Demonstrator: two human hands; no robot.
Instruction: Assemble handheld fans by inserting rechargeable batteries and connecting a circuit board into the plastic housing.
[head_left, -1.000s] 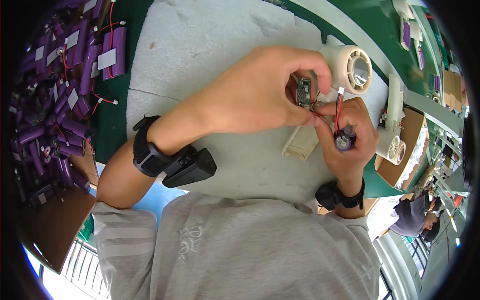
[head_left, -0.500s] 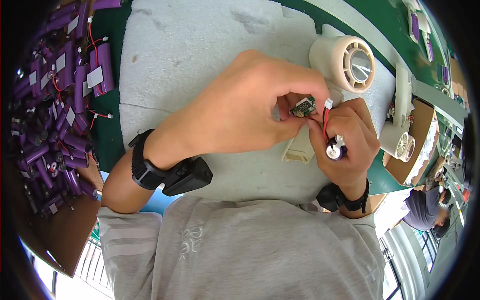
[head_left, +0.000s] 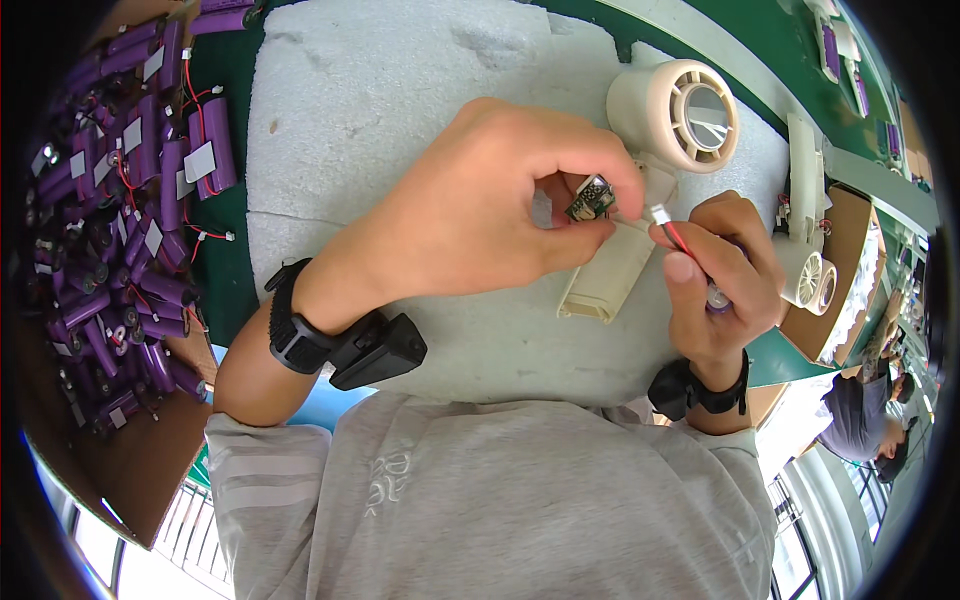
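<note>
Between the thumb and fingers of my left hand (head_left: 500, 200) is a small green circuit board (head_left: 591, 198). My right hand (head_left: 730, 275) is wrapped around a purple battery (head_left: 717, 298), mostly hidden by the fingers. Red and black wires (head_left: 676, 238) run from it to a white plug (head_left: 659, 214), which points toward the board and stands apart from it. Under and behind my hands lies a cream handheld fan: its round head (head_left: 672, 115) is at the far side, its hollow handle (head_left: 607, 272) extends toward me.
A white foam pad (head_left: 350, 130) covers the green bench in front of me. On the left, a cardboard box (head_left: 150, 450) holds several purple batteries (head_left: 210, 140) with wires. More cream fan parts (head_left: 803, 275) and a box (head_left: 850, 260) stand on the right. Another person (head_left: 865, 420) sits at far right.
My hands have moved apart slightly, the right one shifting right with the battery. Its fingers now bring the plug's wires forward, and the board has tilted in my left hand.
</note>
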